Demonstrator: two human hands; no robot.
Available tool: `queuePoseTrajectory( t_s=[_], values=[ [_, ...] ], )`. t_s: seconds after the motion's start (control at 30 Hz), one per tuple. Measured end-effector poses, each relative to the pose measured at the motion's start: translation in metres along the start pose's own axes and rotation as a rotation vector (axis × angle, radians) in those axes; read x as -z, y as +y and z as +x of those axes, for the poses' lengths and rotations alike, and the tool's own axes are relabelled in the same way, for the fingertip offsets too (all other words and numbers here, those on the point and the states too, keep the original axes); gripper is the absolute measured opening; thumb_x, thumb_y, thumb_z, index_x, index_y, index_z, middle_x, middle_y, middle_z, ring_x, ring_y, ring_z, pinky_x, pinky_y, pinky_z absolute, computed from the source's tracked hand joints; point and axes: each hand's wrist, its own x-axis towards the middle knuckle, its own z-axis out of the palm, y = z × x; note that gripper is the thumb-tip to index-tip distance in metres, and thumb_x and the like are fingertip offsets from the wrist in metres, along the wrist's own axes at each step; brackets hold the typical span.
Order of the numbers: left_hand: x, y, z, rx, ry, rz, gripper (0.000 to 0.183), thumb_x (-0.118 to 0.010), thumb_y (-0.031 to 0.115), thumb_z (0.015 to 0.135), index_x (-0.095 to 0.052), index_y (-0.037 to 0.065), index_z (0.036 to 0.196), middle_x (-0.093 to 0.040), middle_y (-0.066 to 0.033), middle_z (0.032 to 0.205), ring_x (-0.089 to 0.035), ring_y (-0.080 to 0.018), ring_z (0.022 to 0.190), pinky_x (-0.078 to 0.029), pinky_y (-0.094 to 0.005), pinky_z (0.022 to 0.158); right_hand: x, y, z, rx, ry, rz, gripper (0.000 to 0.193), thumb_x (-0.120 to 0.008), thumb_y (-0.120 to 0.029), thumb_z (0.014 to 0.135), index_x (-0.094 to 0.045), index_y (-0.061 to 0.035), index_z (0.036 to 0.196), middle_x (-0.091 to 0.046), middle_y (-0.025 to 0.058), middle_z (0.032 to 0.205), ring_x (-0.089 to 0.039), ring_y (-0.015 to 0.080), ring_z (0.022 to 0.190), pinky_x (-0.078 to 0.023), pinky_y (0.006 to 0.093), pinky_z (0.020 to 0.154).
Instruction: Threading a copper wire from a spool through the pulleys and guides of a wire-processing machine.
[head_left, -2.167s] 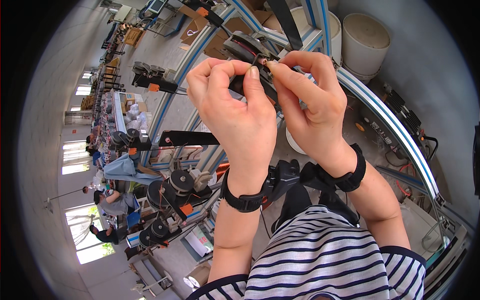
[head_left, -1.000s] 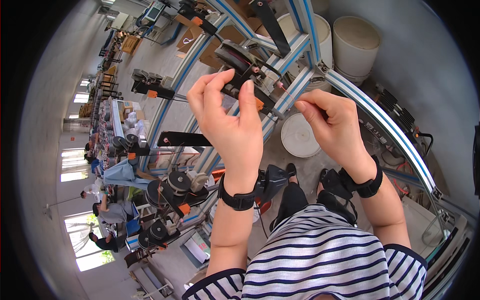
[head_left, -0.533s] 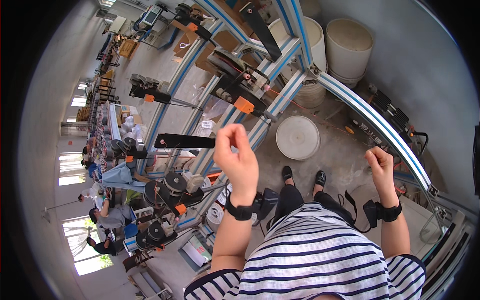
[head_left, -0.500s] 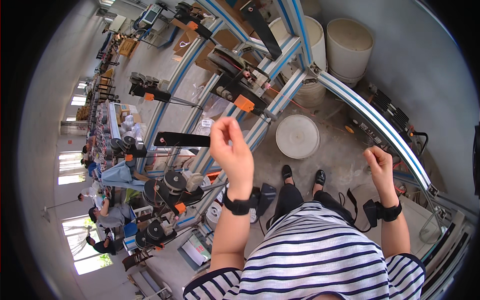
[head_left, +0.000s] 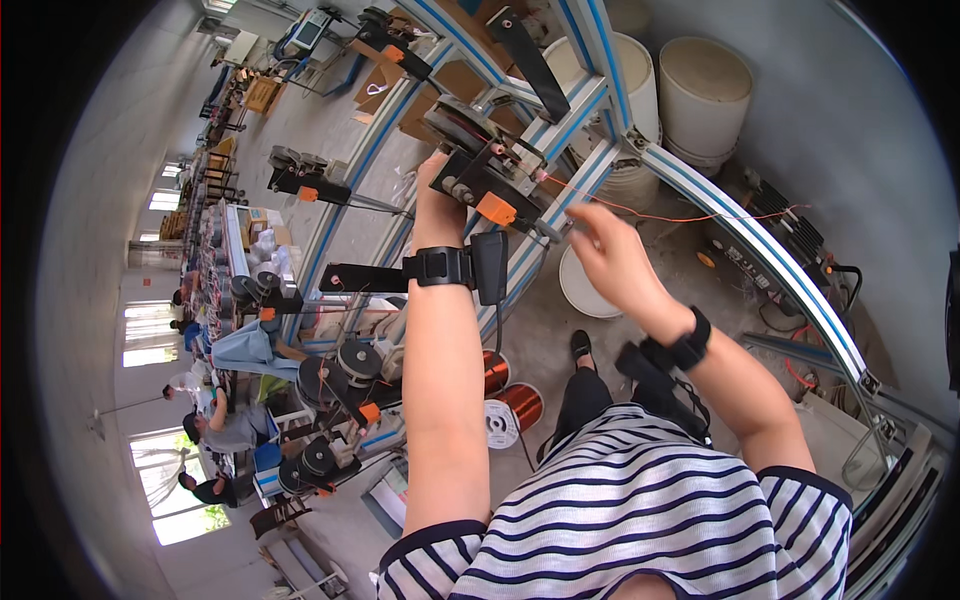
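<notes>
"Two hands show in my far-off view. Where is the left hand (head_left: pixel 434 188)?"

"I see it up behind the black plate (head_left: pixel 487 182), by the dark wheel (head_left: pixel 460 127). The plate hides its fingertips, so I cannot tell if they pinch anything."

"And the right hand (head_left: pixel 612 258)?"

"It is just beside the end of the black rod (head_left: pixel 545 231). Its fingers are loosely bent and a bit spread."

"Where is the orange wire (head_left: pixel 680 217)?"

"It starts near the wheel, runs higher in my view than the right hand, and crosses the rail with the blue line (head_left: pixel 790 258)."

"What else is close?"

"An orange block (head_left: pixel 496 209) sits at the plate's low end. A round white bucket (head_left: pixel 583 290) is on the floor, partly behind the right hand."
</notes>
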Motion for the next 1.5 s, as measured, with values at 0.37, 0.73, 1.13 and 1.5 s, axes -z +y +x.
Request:
queuePoseTrajectory(
  t_s=[0.37,0.73,1.13,1.5],
  values=[
    [0.04,-0.012,0.038,0.173,-0.131,0.033,0.024,-0.068,0.011,0.072,-0.064,-0.002,0.092,-0.066,-0.008,0.083,-0.062,-0.0134,0.07,-0.048,-0.025,0.062,-0.001,0.027,0.08,-0.126,-0.046,0.518,0.014,-0.055,-0.009,0.083,-0.063,0.0033,0.084,-0.054,0.0003,0.064,-0.046,0.0061,0.058,-0.037,0.0216,0.052],
    [0.04,-0.021,0.039,0.119,-0.092,0.073,0.019,-0.065,0.009,0.074,-0.064,-0.002,0.09,-0.065,-0.0081,0.08,-0.061,-0.0154,0.067,-0.049,-0.0264,0.061,-0.028,0.024,0.11,-0.145,0.065,0.271,0.018,-0.057,-0.013,0.081,-0.061,0.0034,0.086,-0.06,0.0056,0.071,-0.052,0.0109,0.066,-0.042,0.0256,0.061],
    [0.034,-0.012,0.038,0.161,-0.244,0.112,0.046,-0.058,0.033,0.085,-0.039,0.013,0.121,-0.051,-0.0166,0.11,-0.054,-0.0295,0.098,-0.048,-0.0423,0.085,-0.011,0.021,0.109,-0.145,-0.088,0.359,0.02,-0.056,-0.016,0.085,-0.059,0.0036,0.085,-0.048,-0.0034,0.065,-0.039,0.0043,0.061,-0.033,0.0209,0.054],
    [0.037,-0.014,0.045,0.052,-0.232,0.335,0.045,-0.058,0.038,0.085,-0.044,0.009,0.116,-0.056,-0.0129,0.097,-0.059,-0.0235,0.084,-0.052,-0.0358,0.073,-0.023,0.041,0.106,-0.164,-0.2,0.32,0.018,-0.052,-0.01,0.085,-0.06,0.005,0.09,-0.057,0.0007,0.069,-0.045,0.0062,0.062,-0.039,0.0229,0.057]
  ],
)
